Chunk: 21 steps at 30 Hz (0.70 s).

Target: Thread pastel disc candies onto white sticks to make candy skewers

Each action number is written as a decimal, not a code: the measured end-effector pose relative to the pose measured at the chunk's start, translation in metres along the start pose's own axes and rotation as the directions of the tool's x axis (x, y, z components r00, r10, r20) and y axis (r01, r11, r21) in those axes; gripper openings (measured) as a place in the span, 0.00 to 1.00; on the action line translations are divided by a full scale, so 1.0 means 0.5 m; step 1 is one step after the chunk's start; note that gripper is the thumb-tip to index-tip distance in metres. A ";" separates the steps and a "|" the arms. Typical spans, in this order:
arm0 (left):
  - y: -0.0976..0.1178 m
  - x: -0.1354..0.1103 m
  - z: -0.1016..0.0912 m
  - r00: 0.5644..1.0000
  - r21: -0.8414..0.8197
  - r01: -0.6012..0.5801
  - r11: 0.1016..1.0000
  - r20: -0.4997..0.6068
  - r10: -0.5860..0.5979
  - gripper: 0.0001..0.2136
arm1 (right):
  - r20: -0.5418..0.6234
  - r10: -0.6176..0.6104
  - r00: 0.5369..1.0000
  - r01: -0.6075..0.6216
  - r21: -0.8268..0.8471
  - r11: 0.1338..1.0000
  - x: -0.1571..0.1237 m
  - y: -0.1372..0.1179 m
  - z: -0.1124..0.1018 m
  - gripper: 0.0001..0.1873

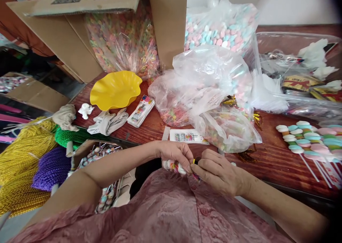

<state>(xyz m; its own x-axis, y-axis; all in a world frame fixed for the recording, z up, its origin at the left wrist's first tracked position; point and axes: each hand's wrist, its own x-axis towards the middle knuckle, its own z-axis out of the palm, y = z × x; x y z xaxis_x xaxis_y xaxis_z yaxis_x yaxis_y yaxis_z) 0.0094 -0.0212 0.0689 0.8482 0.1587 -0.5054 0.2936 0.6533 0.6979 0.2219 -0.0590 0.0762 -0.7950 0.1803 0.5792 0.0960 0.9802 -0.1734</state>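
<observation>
My left hand (177, 156) is closed around a candy skewer (174, 166) with white, orange and pink pieces, held close to my body at the table's front edge. Clear wrapping seems to cover the candy. The fingers of my right hand (220, 172) are pinched together at the skewer's right end, touching my left fingertips. A small yellow and dark bit (194, 161) shows between the two hands; its kind is unclear. Just beyond them lie a printed white card pack (184, 136) and clear plastic bags of candy (224, 129).
A yellow wavy bowl (114, 90), a second card pack (141, 111) and white cloth gloves (108, 122) lie left. Finished-looking candy skewers (311, 140) lie right, before a clear tub (296, 72). Behind stands a cardboard box (171, 26); coloured cord bundles (52, 168) hang at left.
</observation>
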 end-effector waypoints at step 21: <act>0.182 -0.131 0.095 0.483 0.908 -0.251 0.335 -0.182 0.856 0.03 | -0.042 0.364 0.930 -0.365 -0.204 0.909 0.050 0.098 -0.045 0.09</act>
<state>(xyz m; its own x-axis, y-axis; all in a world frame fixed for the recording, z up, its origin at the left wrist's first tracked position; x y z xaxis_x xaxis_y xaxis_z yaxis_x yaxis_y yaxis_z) 0.0014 -0.0074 0.1899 0.5806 0.7712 0.2610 0.2864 -0.4935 0.8213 0.2202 -0.0045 0.1004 -0.6797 0.5281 0.5091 0.4992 0.8415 -0.2066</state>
